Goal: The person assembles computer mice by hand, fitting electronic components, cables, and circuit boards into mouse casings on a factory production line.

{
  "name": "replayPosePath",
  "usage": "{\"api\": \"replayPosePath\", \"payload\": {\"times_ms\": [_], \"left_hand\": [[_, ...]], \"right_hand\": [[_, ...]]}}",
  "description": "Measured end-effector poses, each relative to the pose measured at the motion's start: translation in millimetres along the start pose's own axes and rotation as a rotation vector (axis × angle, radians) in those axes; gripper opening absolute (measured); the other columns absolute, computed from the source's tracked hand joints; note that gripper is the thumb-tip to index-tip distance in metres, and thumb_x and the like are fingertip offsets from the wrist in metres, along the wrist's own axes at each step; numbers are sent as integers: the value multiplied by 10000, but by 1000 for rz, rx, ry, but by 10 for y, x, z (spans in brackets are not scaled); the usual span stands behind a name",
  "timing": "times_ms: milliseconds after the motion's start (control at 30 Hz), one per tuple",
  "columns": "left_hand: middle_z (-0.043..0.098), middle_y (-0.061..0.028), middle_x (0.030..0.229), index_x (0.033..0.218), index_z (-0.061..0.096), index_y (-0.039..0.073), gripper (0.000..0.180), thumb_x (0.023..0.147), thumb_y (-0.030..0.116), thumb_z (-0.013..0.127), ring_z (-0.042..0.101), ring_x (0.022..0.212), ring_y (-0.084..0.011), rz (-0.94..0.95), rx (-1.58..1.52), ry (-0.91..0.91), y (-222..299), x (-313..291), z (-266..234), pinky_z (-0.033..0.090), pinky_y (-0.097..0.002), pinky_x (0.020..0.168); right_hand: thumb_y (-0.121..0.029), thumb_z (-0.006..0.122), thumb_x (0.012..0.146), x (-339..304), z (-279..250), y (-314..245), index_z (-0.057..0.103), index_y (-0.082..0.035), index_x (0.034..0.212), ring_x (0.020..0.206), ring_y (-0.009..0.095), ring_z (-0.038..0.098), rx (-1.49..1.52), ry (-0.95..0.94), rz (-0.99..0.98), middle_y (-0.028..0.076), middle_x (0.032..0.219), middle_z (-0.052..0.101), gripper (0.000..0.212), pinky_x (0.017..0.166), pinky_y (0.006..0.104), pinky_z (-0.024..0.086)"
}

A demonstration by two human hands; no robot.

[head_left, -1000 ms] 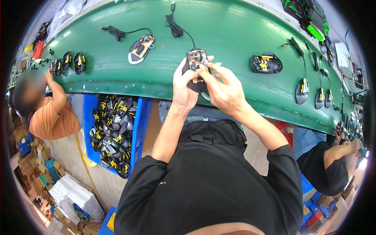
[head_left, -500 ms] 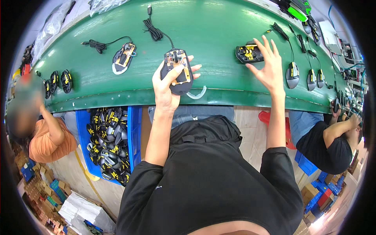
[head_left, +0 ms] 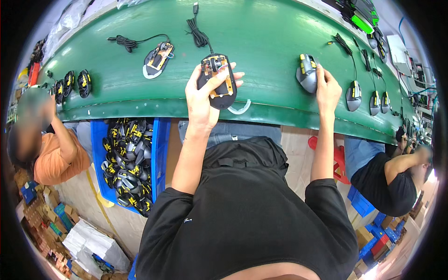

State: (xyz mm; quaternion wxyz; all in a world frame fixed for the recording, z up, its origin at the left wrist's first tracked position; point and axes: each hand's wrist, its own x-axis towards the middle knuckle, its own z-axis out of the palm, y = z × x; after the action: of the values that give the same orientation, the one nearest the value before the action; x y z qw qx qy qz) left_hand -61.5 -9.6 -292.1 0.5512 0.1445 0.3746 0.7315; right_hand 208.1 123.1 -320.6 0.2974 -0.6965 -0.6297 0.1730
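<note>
While the left hand (head_left: 201, 103) grips an opened black computer-mouse base (head_left: 223, 100), the right hand (head_left: 329, 91) holds a curved grey-and-yellow plastic shell (head_left: 306, 78).
Left fingers curl around the base, thumb across its tan circuit board (head_left: 228, 86); right fingers pinch the shell's right edge, both parts over the green table (head_left: 263, 39).

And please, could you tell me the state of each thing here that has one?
Mouse base in left hand: open, circuit board exposed.
Its cable: mostly bundled.
Mouse shell in right hand: unattached, grey outer side up.
Second mouse base: open, board exposed.
Translucent strip: bent into a curve.
Three mice at right: closed.
Shells at far left: inner side showing.
Blue bin: open, holding many shells.
</note>
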Motion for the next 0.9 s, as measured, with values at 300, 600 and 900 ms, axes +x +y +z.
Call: {"api": "replayPosePath", "payload": {"times_ms": [300, 600, 900], "left_hand": [[631, -209, 1110, 1168, 544, -46, 324, 898, 98, 651, 668, 976, -312, -73, 45, 20, 31, 27, 14, 581, -379, 791], [580, -226, 1183, 1211, 491, -36, 320, 927, 112, 488, 600, 1114, -377, -59, -164, -30, 36, 56, -152, 538, -501, 918], [488, -225, 1345, 1410, 306, 62, 399, 1029, 172, 356, 490, 1252, -430, -33, -209, -81, 6, -129, 81, 487, -614, 949]], "right_hand": [[-358, 760, 768, -234, 294, -134, 587, -63, 1245, 1193, 376, 513, -234, 181, -575, 184, 1309, 554, 588, 1020, 458, 394], [-6, 712, 720, -1021, 588, -463, 714, -68, 921, 1044, 309, 640, 249, -311, -985, 62, 959, 718, 210, 839, 387, 553], [-54, 709, 663, -1140, 370, -968, 744, -130, 867, 826, 193, 601, 403, -117, -1055, -26, 1003, 728, 221, 624, 274, 435]]}}
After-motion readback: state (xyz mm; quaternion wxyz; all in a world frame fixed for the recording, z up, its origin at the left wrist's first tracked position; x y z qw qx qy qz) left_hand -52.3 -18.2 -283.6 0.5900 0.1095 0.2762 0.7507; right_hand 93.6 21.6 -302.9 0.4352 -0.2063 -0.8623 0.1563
